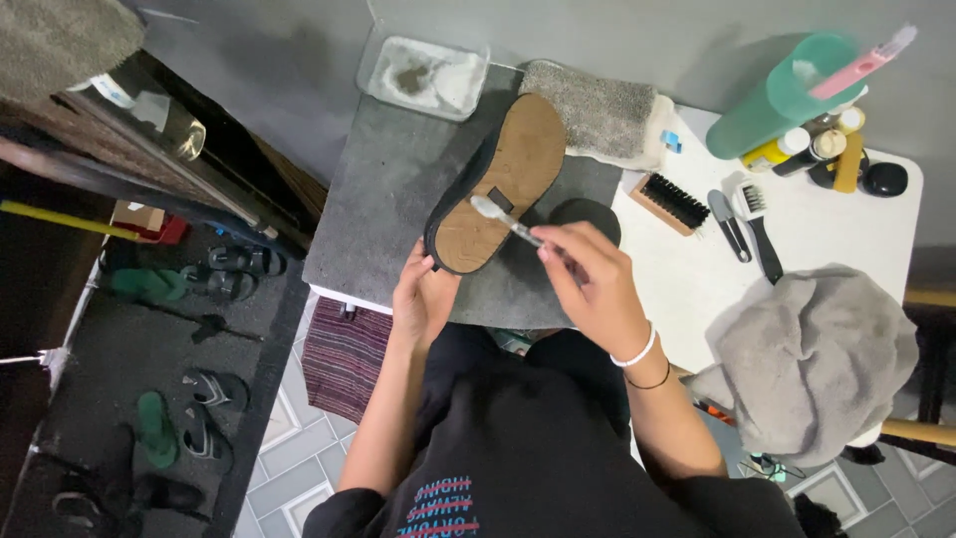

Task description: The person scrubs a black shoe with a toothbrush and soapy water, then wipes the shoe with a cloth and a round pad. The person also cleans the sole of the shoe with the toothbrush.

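Overhead view of a person seated at a white table [876, 214] whose left part is covered by a grey mat [398, 189].

The left hand [423, 299] grips the toe end of a dark shoe [498, 184] at the near edge of the mat, fingers curled around the upper. The shoe is turned over so that its tan sole [513, 169] faces up, and it is steadied so the sole can be worked on.

The right hand [593, 279] pinches the handle of a small toothbrush-like brush [503, 219] between thumb and fingertips, the other fingers folded close. The brush's pale head rests on the middle of the sole. A white band and a thin dark band circle this wrist.

At the far edge of the mat stands a clear shallow tray [426, 78] with whitish contents. Beside it lies a folded grey towel [597, 115], near the shoe's heel.

On the bare white part of the table lie a wooden brush with black bristles [670, 203] and two smaller dark-handled brushes [747, 219], apparently set within reach of the right hand.

At the far right corner are a tilted green cup [782, 95] holding a pink toothbrush [861, 62], a yellow bottle and other small containers, and a round black tin; their labels are too small to tell.

A crumpled grey cloth [817, 359] covers the near right corner. Sandals and slippers [189, 418] lie on the dark floor to the left.
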